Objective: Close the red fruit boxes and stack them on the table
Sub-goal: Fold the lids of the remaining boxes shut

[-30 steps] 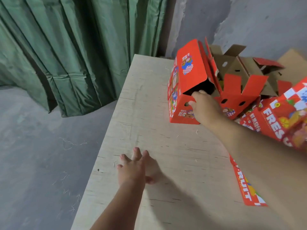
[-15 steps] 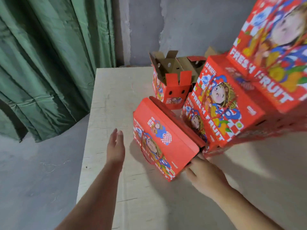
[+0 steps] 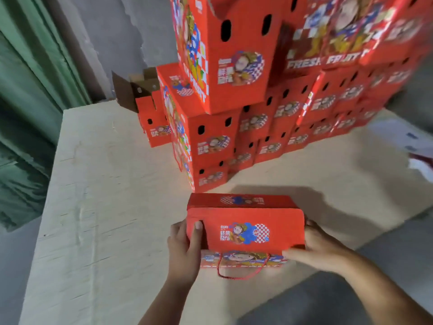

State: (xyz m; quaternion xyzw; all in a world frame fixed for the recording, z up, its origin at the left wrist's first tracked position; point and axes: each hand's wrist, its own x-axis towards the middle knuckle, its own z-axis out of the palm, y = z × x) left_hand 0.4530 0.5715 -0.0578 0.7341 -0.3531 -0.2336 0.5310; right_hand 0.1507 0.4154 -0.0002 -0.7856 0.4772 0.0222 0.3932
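You've got the red fruit box (image 3: 244, 231) held between both hands near the front edge of the worktop (image 3: 105, 207). Your left hand (image 3: 185, 249) grips its left end, thumb wrapped over the front face and the fingers curled round the side. Your right hand (image 3: 314, 248) grips the right end, fingers curled round the back and the thumb lying along the bottom edge. The box looks closed, top flap folded down, and its red cord handle (image 3: 241, 273) dangles in a loop below the lower edge. Can't tell if the box is touching the worktop or lifted just off it.

Just behind it sits the big stack of closed red boxes (image 3: 269, 113), piled several high and running off to the right. At the stack's left end there's one open box (image 3: 152, 118) with its brown cardboard flaps sticking up. Green curtain (image 3: 28, 90) hangs on the left.
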